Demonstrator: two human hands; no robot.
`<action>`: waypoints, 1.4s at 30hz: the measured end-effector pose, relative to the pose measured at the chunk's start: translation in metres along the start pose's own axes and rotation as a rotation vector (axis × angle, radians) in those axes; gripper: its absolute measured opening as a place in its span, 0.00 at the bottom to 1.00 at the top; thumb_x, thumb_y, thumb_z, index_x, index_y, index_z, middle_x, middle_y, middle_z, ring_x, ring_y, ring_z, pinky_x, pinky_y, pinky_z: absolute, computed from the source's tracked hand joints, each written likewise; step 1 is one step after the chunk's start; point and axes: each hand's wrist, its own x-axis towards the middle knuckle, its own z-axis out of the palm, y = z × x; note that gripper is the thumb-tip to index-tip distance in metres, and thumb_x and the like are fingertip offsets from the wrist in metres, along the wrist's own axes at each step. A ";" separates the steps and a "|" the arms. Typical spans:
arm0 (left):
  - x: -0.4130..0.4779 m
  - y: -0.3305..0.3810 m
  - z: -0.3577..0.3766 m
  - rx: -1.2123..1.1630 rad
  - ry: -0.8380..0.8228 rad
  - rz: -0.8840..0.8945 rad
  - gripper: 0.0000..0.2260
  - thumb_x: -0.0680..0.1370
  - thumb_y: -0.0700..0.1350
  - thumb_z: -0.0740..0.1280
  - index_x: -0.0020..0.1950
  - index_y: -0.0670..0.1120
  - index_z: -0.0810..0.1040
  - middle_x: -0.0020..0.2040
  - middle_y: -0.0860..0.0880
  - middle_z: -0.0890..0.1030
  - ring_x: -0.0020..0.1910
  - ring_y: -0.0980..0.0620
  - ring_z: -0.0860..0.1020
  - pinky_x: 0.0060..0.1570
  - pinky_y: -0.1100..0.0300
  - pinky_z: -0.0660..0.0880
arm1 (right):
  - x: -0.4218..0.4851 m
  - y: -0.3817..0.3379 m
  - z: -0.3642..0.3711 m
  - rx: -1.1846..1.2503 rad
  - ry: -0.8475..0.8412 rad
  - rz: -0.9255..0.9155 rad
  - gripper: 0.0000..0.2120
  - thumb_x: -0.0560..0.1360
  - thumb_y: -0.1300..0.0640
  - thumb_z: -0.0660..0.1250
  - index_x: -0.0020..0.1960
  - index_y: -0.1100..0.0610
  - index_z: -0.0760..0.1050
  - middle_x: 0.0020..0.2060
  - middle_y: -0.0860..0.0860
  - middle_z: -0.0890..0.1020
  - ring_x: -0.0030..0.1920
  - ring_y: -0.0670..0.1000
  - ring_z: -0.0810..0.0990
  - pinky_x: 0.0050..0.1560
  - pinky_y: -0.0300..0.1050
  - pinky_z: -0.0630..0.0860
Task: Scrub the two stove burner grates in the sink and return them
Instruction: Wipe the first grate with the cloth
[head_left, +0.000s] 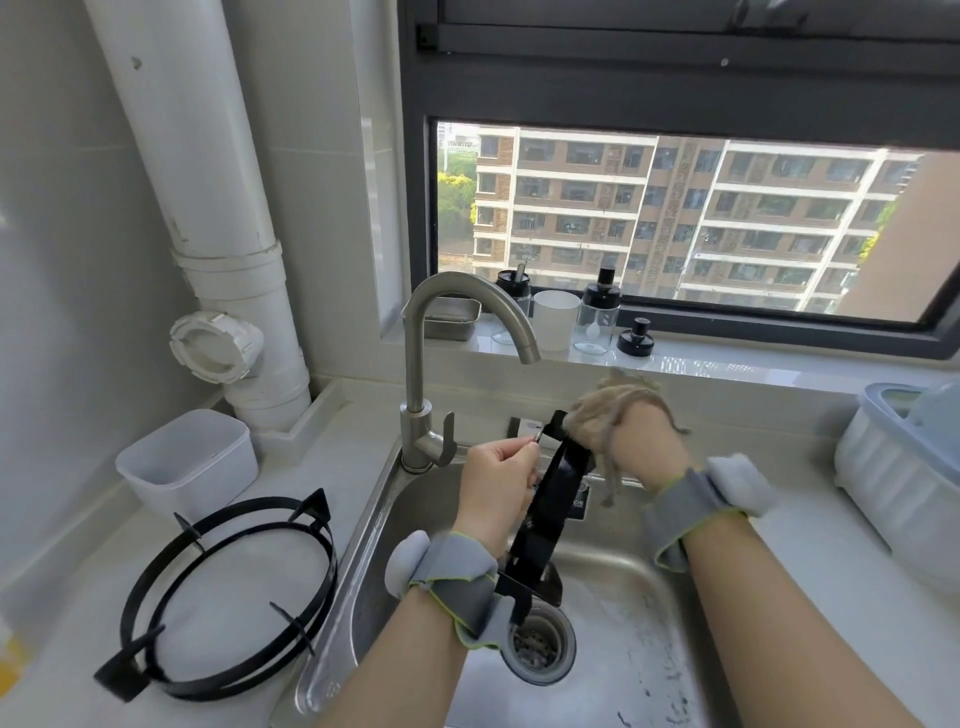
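On the table at near left, one black grate (124, 673) lies flat beside the sink (649, 597). Over the sink, the second grate (550, 499) stands on edge. The left hand (498, 478) pinches its upper prong with curled fingers, and the right hand (641, 441) grips a beige cloth (597, 415) against its top, just right of the faucet (415, 364).

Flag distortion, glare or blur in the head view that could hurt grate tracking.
Head view: wide-angle bend curves the white pipe and window frame; daylight is even, no hard shadows; held grate reads flat black; cloth in the right hand looks slightly soft; mild sheen on the sink wall.
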 end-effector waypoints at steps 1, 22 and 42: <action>0.000 0.000 0.002 0.012 -0.004 0.007 0.15 0.78 0.35 0.61 0.34 0.50 0.77 0.22 0.52 0.66 0.18 0.57 0.60 0.17 0.70 0.55 | 0.000 -0.009 -0.002 -0.061 -0.092 0.021 0.14 0.75 0.68 0.56 0.31 0.59 0.67 0.41 0.60 0.75 0.54 0.64 0.76 0.51 0.48 0.72; 0.000 -0.005 -0.008 0.099 -0.078 -0.045 0.08 0.78 0.36 0.61 0.49 0.45 0.79 0.19 0.55 0.67 0.15 0.59 0.59 0.17 0.71 0.55 | 0.010 0.005 -0.001 -0.407 -0.284 -0.101 0.14 0.77 0.64 0.56 0.59 0.69 0.73 0.58 0.61 0.76 0.59 0.60 0.75 0.59 0.49 0.73; 0.002 0.005 -0.014 -0.139 -0.059 -0.093 0.09 0.80 0.37 0.60 0.47 0.46 0.79 0.20 0.54 0.67 0.15 0.60 0.60 0.15 0.72 0.56 | -0.021 0.034 0.019 -0.031 -0.020 -0.212 0.05 0.73 0.72 0.60 0.43 0.67 0.74 0.42 0.62 0.77 0.52 0.63 0.75 0.52 0.42 0.67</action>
